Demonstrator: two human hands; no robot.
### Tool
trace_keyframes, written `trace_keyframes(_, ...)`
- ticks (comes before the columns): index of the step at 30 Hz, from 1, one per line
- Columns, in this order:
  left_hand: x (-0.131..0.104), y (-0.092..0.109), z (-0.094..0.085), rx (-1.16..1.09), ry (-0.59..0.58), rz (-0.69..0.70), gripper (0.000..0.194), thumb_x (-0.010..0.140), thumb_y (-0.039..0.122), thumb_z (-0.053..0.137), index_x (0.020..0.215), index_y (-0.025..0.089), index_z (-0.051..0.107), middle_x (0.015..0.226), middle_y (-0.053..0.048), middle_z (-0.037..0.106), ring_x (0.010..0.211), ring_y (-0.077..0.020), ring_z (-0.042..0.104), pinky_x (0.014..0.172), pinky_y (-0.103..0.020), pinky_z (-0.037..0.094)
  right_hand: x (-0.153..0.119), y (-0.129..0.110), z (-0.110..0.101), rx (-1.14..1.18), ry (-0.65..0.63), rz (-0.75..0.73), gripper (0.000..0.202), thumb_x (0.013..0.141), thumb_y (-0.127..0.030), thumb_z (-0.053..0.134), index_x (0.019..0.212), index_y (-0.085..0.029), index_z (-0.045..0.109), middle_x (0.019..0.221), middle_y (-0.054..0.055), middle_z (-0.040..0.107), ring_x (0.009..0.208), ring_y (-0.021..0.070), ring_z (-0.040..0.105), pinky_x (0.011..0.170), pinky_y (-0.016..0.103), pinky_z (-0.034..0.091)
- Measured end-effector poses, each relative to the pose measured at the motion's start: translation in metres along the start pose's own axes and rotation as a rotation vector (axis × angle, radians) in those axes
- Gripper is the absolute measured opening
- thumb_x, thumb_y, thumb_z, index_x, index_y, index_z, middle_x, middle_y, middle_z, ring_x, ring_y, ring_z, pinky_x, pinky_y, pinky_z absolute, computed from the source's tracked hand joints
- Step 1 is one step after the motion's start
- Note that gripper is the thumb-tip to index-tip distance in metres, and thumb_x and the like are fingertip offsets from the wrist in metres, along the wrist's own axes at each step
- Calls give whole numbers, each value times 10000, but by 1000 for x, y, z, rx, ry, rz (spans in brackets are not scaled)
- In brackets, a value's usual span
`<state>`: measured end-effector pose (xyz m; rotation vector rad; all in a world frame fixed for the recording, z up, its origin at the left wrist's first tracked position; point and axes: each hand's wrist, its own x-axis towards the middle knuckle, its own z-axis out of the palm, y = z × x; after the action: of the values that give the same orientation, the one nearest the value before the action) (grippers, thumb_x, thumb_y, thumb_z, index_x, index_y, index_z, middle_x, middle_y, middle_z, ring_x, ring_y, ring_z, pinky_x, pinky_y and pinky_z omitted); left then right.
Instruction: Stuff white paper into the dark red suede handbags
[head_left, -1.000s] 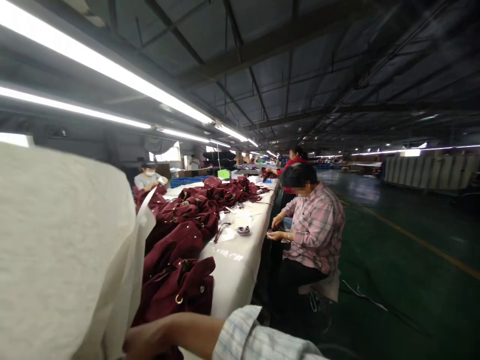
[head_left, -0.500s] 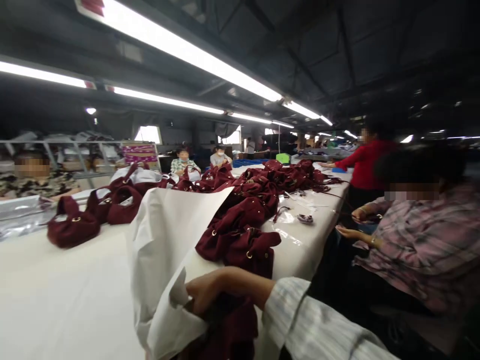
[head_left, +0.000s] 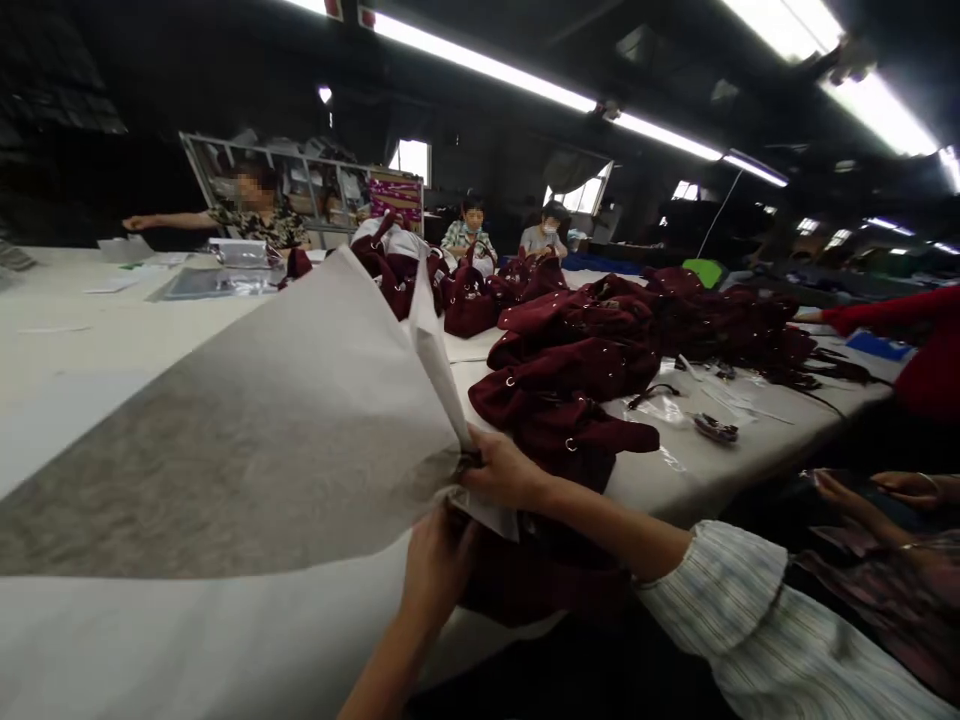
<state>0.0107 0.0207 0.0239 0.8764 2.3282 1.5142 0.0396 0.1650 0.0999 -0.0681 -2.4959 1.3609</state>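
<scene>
At the near edge of the white table (head_left: 112,340), both hands meet at one bunched corner of a large sheet of grey-white tissue paper (head_left: 285,420). The right hand (head_left: 504,470) is pinched shut on that corner; the left hand (head_left: 439,565) is closed on it from below, just beside a burgundy bag (head_left: 540,585) lying under both hands. The sheet fans up and away to the left of the hands. Such thin paper could tear at the pinch if the two hands pull against each other — or slip free and flop over the heap of burgundy bags (head_left: 585,360) just behind.
</scene>
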Motion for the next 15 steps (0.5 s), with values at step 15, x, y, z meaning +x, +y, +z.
trace_keyframes(15,2,22,-33,52,-456,83,303,876,213,417,1067,204,653,1001,-83,705,937,-232,648,839,-360,506,-39,7,-39,512,333,127,333,696,-476,805,779,-188,659,677,5,626,649,163,587,592,277,497)
